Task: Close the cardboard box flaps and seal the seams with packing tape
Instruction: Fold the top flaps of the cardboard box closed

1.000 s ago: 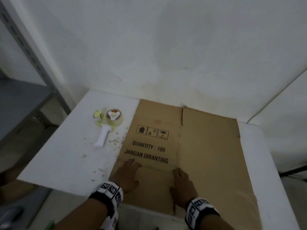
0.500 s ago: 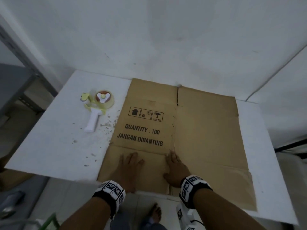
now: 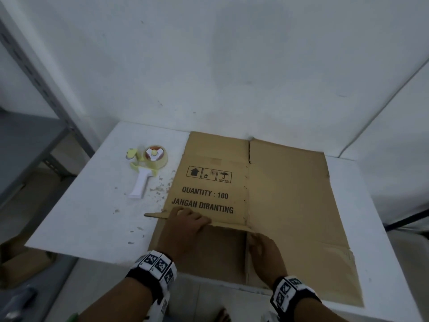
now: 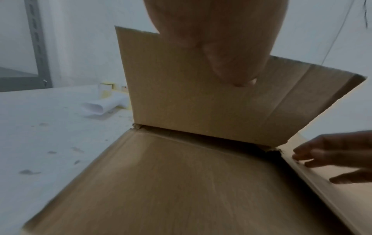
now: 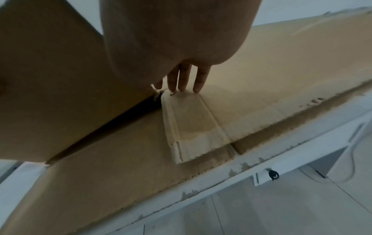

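Note:
A flattened brown cardboard box [image 3: 290, 194] printed "QUANTITY : 100" lies on the white table [image 3: 92, 217]. My left hand [image 3: 185, 226] grips the near left flap [image 4: 181, 95] and holds it raised upright, thumb [image 4: 231, 63] on its near face and fingers curled over its top edge. Straight fingers [image 5: 183, 79] of my right hand [image 3: 264, 249] press on the flat cardboard just right of the flap's fold corner. A tape dispenser [image 3: 148, 166] with a white handle and a roll of tape lies on the table left of the box, apart from both hands.
Small cardboard scraps [image 3: 160, 189] are scattered between the dispenser and the box. A grey metal shelf [image 3: 34, 140] stands at the left, and a white wall runs right behind the table. The box's near edge overhangs the table's front edge.
Both hands lay flat on the near flap before. My left hand has since taken hold of the flap and swung it up, while the right hand shifted slightly right and stays pressed down.

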